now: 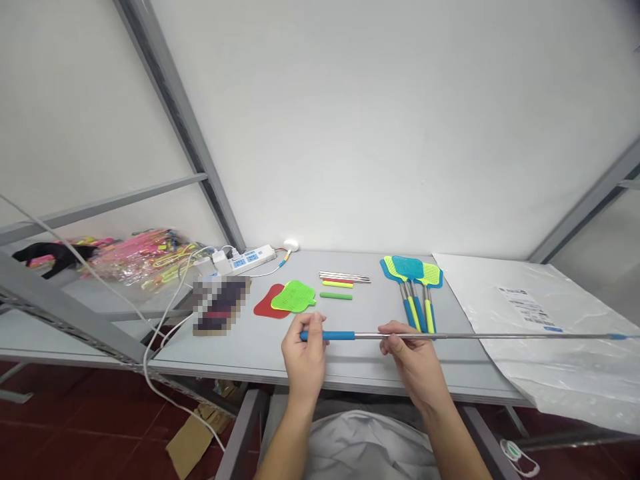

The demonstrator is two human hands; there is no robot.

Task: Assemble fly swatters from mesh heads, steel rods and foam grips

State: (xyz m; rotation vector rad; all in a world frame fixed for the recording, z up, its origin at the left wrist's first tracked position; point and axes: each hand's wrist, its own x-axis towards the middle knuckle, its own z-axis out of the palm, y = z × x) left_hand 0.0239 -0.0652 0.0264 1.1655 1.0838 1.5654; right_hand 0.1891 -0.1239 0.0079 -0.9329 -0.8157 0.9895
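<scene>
Head view: left hand (304, 357) has thumb and fingers clamped on the smooth blue cylindrical grip (341, 335); right hand (415, 363) pinches the long, thin silvery metal rod (475, 336) just beyond it. Rod lies roughly level above the near part of the grey flat tabletop (370, 369), passing over the white crinkled plastic sheet (550, 353). Handling, as a judgement: steady the grip with the left, guide the rod close to it with the right, keep both in line; sideways force could bend it, and the long end could catch the flat mesh swatters (408, 267). Hard to make out: blurred bluish far tip (617, 337), undersides of fingers, pixelated patch (220, 307).
</scene>
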